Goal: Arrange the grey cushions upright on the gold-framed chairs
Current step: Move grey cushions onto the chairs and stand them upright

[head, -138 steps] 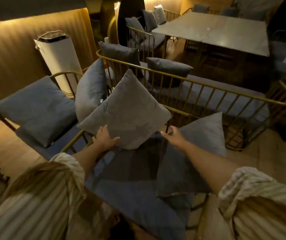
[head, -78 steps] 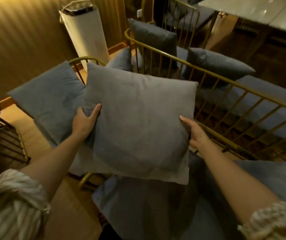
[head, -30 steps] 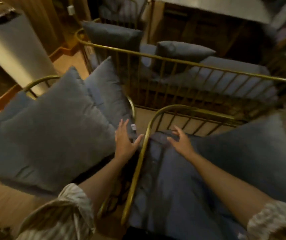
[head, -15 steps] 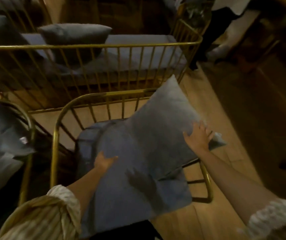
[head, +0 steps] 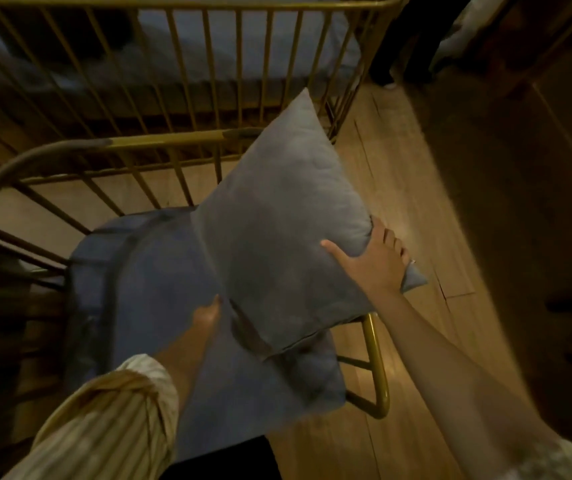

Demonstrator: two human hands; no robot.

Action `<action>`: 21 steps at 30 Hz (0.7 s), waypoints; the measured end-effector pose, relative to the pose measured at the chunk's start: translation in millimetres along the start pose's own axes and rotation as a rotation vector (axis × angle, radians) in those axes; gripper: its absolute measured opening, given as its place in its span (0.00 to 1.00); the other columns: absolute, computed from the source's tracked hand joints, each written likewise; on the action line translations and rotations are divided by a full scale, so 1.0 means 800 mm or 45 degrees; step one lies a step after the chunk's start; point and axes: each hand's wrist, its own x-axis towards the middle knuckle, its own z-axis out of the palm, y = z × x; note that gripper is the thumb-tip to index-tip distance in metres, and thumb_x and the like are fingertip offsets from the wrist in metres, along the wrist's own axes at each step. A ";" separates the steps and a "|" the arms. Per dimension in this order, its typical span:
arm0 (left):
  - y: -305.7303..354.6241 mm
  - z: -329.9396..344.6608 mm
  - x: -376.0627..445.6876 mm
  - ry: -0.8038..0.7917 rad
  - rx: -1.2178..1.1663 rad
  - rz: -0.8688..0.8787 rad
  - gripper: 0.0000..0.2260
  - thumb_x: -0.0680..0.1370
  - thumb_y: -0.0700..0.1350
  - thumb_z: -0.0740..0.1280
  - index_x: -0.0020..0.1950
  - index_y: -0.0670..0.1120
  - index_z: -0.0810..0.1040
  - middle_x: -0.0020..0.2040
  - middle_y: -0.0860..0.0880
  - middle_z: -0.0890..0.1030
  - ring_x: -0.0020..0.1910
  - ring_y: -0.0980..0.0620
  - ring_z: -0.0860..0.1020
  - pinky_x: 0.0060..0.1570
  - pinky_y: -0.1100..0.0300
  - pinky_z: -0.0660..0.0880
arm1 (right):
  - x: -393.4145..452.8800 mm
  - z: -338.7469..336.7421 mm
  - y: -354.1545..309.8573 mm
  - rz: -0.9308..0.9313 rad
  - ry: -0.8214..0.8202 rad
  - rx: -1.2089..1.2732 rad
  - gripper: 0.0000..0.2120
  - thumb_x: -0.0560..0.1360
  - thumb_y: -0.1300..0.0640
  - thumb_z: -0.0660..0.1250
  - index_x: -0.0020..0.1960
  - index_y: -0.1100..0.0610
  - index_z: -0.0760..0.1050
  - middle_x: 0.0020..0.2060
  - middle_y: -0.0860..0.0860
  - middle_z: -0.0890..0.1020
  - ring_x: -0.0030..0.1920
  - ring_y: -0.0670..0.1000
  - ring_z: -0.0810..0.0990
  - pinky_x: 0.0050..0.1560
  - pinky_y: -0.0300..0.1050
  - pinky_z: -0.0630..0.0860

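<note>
A square grey cushion is tilted over the right side of a gold-framed chair, one corner pointing up at the backrest rail. My right hand grips its right edge, thumb on the front face. My left hand holds the cushion's lower left edge, fingers tucked behind it. Under the cushion lies the chair's blue-grey seat pad.
Behind the chair runs a long gold-railed bench with a grey seat pad. Wooden floor stretches to the right. The dark legs of another person stand at the top right. The chair's gold front leg sticks out lower right.
I set the first cushion on the left chair, then turned right to this one. Over the last half second both hands took hold of the second cushion and lifted it off the seat.
</note>
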 end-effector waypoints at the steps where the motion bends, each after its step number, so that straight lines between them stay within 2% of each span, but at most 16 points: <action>1: 0.001 0.014 -0.002 -0.031 -0.120 -0.057 0.26 0.82 0.57 0.58 0.69 0.38 0.73 0.67 0.38 0.77 0.63 0.37 0.77 0.64 0.50 0.74 | 0.001 0.005 0.003 -0.019 0.029 0.018 0.56 0.58 0.16 0.59 0.75 0.51 0.62 0.69 0.56 0.75 0.69 0.61 0.72 0.72 0.61 0.64; 3: 0.005 0.037 0.000 -0.044 -0.279 -0.129 0.24 0.84 0.58 0.54 0.66 0.40 0.72 0.55 0.40 0.78 0.49 0.40 0.77 0.56 0.51 0.71 | 0.003 0.013 0.009 -0.040 0.083 0.051 0.55 0.59 0.17 0.60 0.74 0.52 0.64 0.68 0.55 0.76 0.69 0.60 0.73 0.71 0.60 0.64; 4: 0.007 0.048 0.001 -0.050 -0.353 -0.168 0.23 0.83 0.59 0.53 0.63 0.42 0.73 0.49 0.42 0.76 0.46 0.42 0.75 0.56 0.49 0.70 | 0.004 0.015 0.010 -0.046 0.099 0.070 0.54 0.59 0.17 0.61 0.74 0.52 0.65 0.68 0.54 0.76 0.68 0.60 0.73 0.71 0.59 0.64; 5: 0.006 0.054 0.007 -0.046 -0.386 -0.138 0.23 0.82 0.62 0.53 0.58 0.43 0.73 0.46 0.44 0.75 0.47 0.43 0.74 0.56 0.48 0.71 | 0.007 0.019 0.012 -0.049 0.106 0.093 0.54 0.60 0.17 0.61 0.74 0.51 0.65 0.68 0.54 0.76 0.69 0.59 0.73 0.71 0.59 0.64; 6: -0.003 0.062 0.034 -0.041 -0.430 -0.138 0.28 0.79 0.67 0.53 0.55 0.43 0.75 0.48 0.44 0.77 0.50 0.44 0.75 0.55 0.47 0.72 | 0.009 0.022 0.014 -0.050 0.105 0.113 0.53 0.60 0.18 0.62 0.74 0.51 0.64 0.69 0.53 0.76 0.69 0.59 0.73 0.71 0.59 0.63; 8: -0.028 0.074 0.112 0.015 -0.588 -0.136 0.39 0.67 0.78 0.54 0.57 0.48 0.80 0.56 0.48 0.81 0.57 0.44 0.77 0.53 0.48 0.75 | 0.013 0.025 0.017 -0.049 0.097 0.153 0.53 0.59 0.18 0.63 0.74 0.49 0.63 0.69 0.52 0.76 0.69 0.58 0.73 0.72 0.58 0.62; 9: -0.045 0.079 0.152 0.015 -0.671 -0.132 0.43 0.62 0.81 0.53 0.59 0.52 0.80 0.58 0.51 0.81 0.59 0.45 0.78 0.55 0.48 0.76 | 0.015 0.027 0.020 -0.052 0.095 0.177 0.53 0.59 0.18 0.63 0.75 0.48 0.63 0.68 0.52 0.76 0.69 0.57 0.73 0.72 0.58 0.63; 11: -0.059 0.078 0.182 0.003 -0.725 -0.124 0.48 0.54 0.85 0.54 0.62 0.57 0.80 0.62 0.55 0.80 0.61 0.47 0.78 0.62 0.46 0.75 | 0.022 0.031 0.025 -0.061 0.103 0.244 0.52 0.59 0.18 0.63 0.74 0.48 0.64 0.67 0.52 0.78 0.67 0.57 0.75 0.72 0.58 0.67; 13: -0.052 0.074 0.174 -0.040 -0.776 -0.116 0.48 0.51 0.86 0.55 0.62 0.62 0.80 0.61 0.56 0.82 0.59 0.46 0.79 0.62 0.44 0.75 | 0.030 0.034 0.030 -0.054 0.110 0.324 0.52 0.57 0.17 0.63 0.70 0.49 0.68 0.64 0.52 0.80 0.64 0.57 0.78 0.67 0.60 0.72; 16: -0.022 0.055 0.110 -0.133 -0.863 0.039 0.39 0.57 0.83 0.56 0.59 0.64 0.81 0.58 0.57 0.83 0.61 0.45 0.79 0.58 0.43 0.76 | 0.039 0.034 0.032 -0.038 0.067 0.397 0.50 0.56 0.17 0.65 0.66 0.50 0.72 0.59 0.51 0.83 0.60 0.56 0.81 0.62 0.59 0.77; 19: 0.006 0.028 0.026 -0.193 -0.802 0.061 0.33 0.68 0.78 0.55 0.61 0.61 0.81 0.58 0.56 0.83 0.57 0.48 0.79 0.58 0.46 0.75 | 0.045 0.027 0.029 -0.026 -0.061 0.504 0.47 0.57 0.22 0.71 0.67 0.51 0.72 0.60 0.51 0.82 0.60 0.54 0.81 0.62 0.57 0.78; 21: 0.013 0.007 -0.011 -0.204 -0.756 0.040 0.32 0.69 0.78 0.55 0.60 0.60 0.82 0.59 0.54 0.82 0.58 0.47 0.79 0.62 0.45 0.74 | 0.041 0.023 0.024 0.001 -0.162 0.627 0.41 0.59 0.28 0.75 0.61 0.53 0.75 0.56 0.50 0.83 0.58 0.54 0.81 0.61 0.56 0.79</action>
